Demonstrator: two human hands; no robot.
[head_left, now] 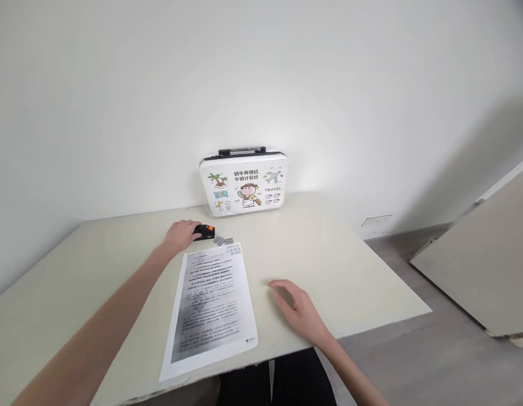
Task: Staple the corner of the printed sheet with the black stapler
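The left hand (184, 233) grips the stapler (206, 232) just beyond the paper (210, 304), apparently a grasping step; lifting it would call for firm hold. The right hand (298, 309) curves wide, empty.

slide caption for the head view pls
Left hand holds a black device; right hand open beside a printed sheet, white case behind.
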